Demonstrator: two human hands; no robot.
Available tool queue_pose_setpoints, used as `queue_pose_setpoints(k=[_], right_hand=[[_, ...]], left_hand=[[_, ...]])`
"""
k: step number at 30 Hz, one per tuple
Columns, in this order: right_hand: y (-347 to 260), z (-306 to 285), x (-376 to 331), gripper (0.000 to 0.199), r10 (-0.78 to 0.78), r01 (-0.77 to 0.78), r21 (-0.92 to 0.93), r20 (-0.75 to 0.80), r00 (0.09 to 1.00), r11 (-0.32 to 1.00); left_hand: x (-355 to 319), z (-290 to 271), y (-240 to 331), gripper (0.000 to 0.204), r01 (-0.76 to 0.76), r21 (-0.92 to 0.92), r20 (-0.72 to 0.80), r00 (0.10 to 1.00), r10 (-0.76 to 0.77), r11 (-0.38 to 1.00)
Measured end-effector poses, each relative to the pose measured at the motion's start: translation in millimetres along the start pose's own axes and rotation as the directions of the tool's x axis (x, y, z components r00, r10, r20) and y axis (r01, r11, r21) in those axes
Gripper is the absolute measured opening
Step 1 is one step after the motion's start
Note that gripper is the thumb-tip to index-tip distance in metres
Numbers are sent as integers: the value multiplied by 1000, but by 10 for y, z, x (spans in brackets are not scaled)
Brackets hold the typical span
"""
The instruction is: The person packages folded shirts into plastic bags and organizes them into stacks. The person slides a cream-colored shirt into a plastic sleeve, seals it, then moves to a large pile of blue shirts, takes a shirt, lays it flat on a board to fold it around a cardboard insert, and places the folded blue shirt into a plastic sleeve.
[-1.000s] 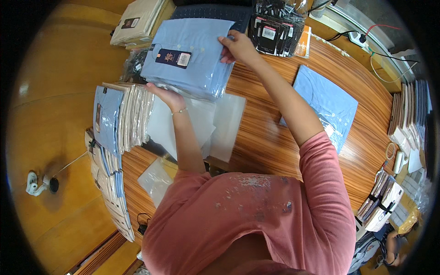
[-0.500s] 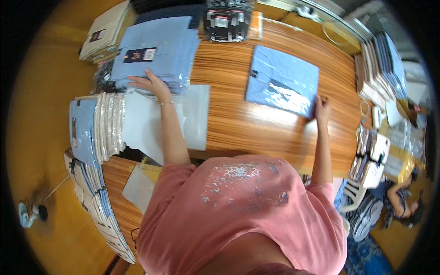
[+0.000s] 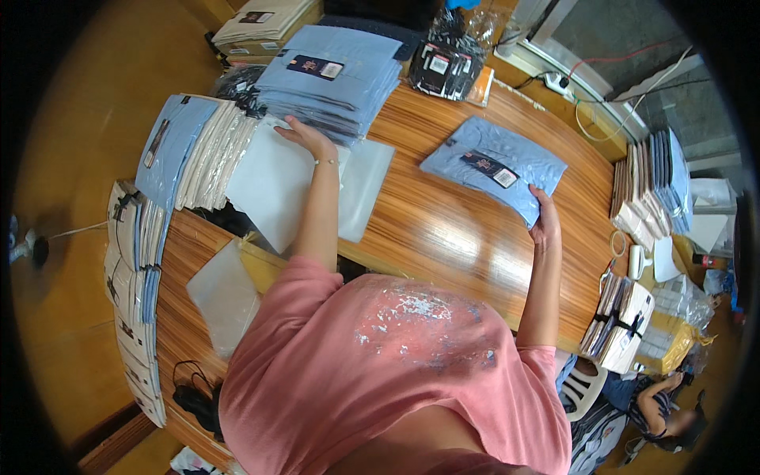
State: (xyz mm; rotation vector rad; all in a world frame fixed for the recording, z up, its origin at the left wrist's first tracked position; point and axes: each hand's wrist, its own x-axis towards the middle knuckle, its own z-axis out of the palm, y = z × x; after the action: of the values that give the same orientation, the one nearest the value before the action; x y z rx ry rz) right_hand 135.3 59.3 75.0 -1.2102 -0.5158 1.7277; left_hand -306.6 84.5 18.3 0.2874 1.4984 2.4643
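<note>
On the wooden table lies a blue folded shirt in a clear bag (image 3: 511, 150), with a dark tag on its front. My right hand (image 3: 545, 220) holds its near right corner, thumb on top and fingers mostly hidden; that corner looks bent up. My left hand (image 3: 310, 142) is stretched out with the fingers spread, at the near edge of a stack of blue bagged shirts (image 3: 336, 89). Whether it touches the stack is unclear. Beneath my left hand and forearm are white sheets (image 3: 271, 186), beside a translucent plastic sheet (image 3: 368, 190).
Left of the sheets stands a row of bagged shirts (image 3: 210, 154). Black packages (image 3: 443, 67) are at the back. More folded shirts (image 3: 633, 190) line the right edge, near a tied bundle (image 3: 621, 324). Another person (image 3: 661, 408) sits at lower right.
The view has turned and shifted. My right hand now grips the bagged shirt's corner, and the bag has bent and tilted. My left hand stays by the stack, fingers still spread.
</note>
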Motion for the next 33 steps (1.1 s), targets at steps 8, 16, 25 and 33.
queue_pose_setpoints(k=[8, 16, 25, 33], right_hand=[[-673, 1836, -190, 35, -142, 128, 63, 339, 930, 990], [-118, 2646, 740, 47, -206, 245, -32, 442, 873, 969], [603, 2124, 770, 58, -390, 645, -527, 520, 760, 553], [731, 2795, 1674, 48, -454, 611, -610, 415, 789, 504]], left_hand=[[199, 128, 320, 66, -547, 733, 491, 837, 242, 405], [84, 341, 133, 69, -617, 687, 593, 781, 195, 384], [162, 90, 386, 51, -786, 596, 775, 616, 139, 163], [157, 58, 374, 46, -756, 593, 764, 637, 104, 276]])
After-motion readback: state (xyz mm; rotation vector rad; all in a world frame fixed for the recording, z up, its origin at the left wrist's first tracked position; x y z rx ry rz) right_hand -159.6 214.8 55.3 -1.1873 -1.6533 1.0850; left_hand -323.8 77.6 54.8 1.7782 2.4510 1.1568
